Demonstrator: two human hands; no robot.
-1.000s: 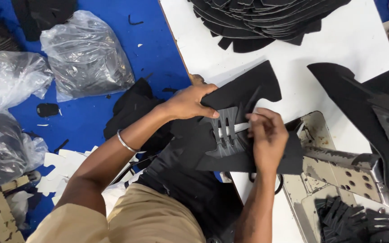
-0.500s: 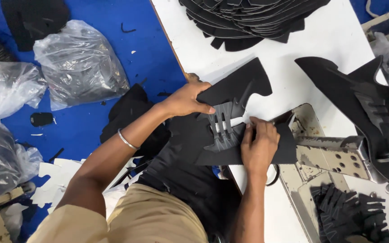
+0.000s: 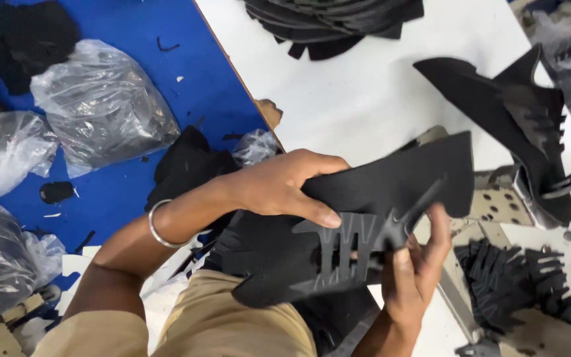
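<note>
— Two hands on one piece, as we see it: the left hand (image 3: 285,188) and the right hand (image 3: 414,274) both hold a flat black cut piece (image 3: 391,192) with slotted strips along its lower edge.

— How do our fingers sit?

— Our left fingers curl over the piece's upper left edge, thumb pressed flat on its face, closed on it. Our right hand comes from below, palm up, thumb and fingers pinching the slotted part near the middle.

— And where is the piece?

— We hold it lifted above our lap, over the near edge of the white table (image 3: 365,92), tilted, its wide end up toward the right. Under it a stack of similar black pieces (image 3: 266,251) rests on our tan trousers (image 3: 232,324).

— What lies around us?

— A silver bangle (image 3: 156,225) is on our left wrist. On the table, a pile of black pieces (image 3: 338,23) sits at the far edge, and another black cut piece (image 3: 510,112) lies to the right, well apart from our hands. Black offcuts (image 3: 517,284) lie at lower right beside a perforated metal plate (image 3: 497,201). To the left, on the blue surface (image 3: 120,185), we see clear plastic bags (image 3: 100,106).
</note>
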